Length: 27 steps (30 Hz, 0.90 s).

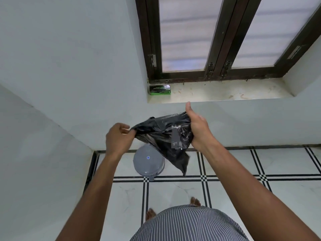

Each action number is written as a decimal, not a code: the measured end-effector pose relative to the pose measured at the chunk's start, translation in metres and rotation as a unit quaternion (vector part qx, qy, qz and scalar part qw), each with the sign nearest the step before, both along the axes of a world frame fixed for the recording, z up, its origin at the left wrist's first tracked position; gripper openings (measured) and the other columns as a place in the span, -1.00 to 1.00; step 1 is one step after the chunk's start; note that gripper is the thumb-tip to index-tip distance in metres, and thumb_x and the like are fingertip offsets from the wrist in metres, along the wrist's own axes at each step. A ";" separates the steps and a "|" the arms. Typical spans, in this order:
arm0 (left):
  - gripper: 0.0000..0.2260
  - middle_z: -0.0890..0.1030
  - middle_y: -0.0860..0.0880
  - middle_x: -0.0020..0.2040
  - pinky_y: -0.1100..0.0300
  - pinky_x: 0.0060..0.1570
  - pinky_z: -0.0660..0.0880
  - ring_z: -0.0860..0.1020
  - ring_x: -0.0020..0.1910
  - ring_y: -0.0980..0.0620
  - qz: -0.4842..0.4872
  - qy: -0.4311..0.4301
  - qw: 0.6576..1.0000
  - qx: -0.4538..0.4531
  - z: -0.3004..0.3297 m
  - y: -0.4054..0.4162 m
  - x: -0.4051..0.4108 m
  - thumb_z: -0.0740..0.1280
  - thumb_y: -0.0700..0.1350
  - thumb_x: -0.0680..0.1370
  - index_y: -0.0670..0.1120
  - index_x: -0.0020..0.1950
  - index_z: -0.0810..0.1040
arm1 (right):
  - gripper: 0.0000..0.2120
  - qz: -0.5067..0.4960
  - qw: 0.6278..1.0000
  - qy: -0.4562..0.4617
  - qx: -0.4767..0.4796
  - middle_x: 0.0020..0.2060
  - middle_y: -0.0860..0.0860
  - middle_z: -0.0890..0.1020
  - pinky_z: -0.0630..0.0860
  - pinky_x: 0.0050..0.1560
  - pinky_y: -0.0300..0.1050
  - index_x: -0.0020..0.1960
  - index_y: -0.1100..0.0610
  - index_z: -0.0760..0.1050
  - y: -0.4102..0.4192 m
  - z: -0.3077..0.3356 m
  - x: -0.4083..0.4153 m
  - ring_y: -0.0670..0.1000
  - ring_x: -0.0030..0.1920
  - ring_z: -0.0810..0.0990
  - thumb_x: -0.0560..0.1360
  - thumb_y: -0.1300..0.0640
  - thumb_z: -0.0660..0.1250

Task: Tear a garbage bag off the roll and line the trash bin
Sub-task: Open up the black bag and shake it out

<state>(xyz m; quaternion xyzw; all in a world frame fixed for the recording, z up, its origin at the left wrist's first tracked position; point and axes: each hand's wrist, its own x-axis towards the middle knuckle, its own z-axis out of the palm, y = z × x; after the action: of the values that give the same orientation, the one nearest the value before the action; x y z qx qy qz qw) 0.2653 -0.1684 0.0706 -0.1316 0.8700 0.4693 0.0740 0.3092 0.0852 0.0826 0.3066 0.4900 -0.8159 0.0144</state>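
A crumpled black garbage bag (163, 134) hangs between my two hands at chest height. My left hand (118, 136) pinches its left edge. My right hand (198, 127) grips the bag's right side, thumb up, fingers hidden behind the plastic. The bag's tail droops down toward the floor. Directly below stands the grey round trash bin (148, 161) with its domed lid closed, partly hidden by the bag. A green and black garbage bag box (160, 89) lies on the left end of the window sill.
The marble window sill (225, 92) runs above the hands, under a dark-framed window (217, 49). White walls meet in a corner at the left. The white tiled floor (234, 192) with black lines extends rightward. My bare feet stand behind the bin.
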 end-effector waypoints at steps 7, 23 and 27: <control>-0.82 0.77 -0.13 -0.01 -0.02 0.09 0.67 0.73 -0.02 -0.10 0.005 -0.142 0.940 0.311 0.009 -0.001 0.000 0.35 -0.15 0.66 -0.13 0.08 0.75 | -0.51 0.073 0.874 -0.048 0.478 0.16 0.00 0.57 0.54 0.28 0.10 0.32 0.08 0.43 -0.002 -0.026 0.009 0.08 0.26 0.55 0.73 -0.34 0.21; -0.70 0.63 -0.19 -0.10 0.08 -0.13 0.52 0.60 -0.10 -0.16 -0.135 -0.157 0.911 0.355 0.027 0.022 0.011 0.33 -0.14 0.33 -0.19 0.01 0.65 | -0.66 0.245 0.708 0.248 0.615 -0.05 -0.14 0.74 0.47 0.48 0.21 0.11 -0.02 0.69 -0.019 -0.002 0.006 -0.07 0.05 0.68 0.68 -0.27 0.37; -0.67 0.78 -0.05 -0.10 0.05 -0.04 0.62 0.75 -0.11 -0.11 -0.233 -0.126 0.959 0.103 0.022 0.011 0.012 0.64 0.03 0.35 -0.07 0.00 0.67 | -0.67 0.156 0.813 0.202 0.524 -0.32 -0.09 0.61 0.42 -0.22 -0.20 -0.11 0.07 0.58 -0.011 -0.007 0.006 -0.13 -0.30 0.54 0.71 -0.14 0.43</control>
<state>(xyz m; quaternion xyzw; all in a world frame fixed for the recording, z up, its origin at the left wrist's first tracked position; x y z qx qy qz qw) 0.2769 -0.1575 0.0924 0.0249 0.8072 0.5059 0.3032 0.3156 0.0744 0.0760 0.0157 0.8764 -0.4661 -0.1202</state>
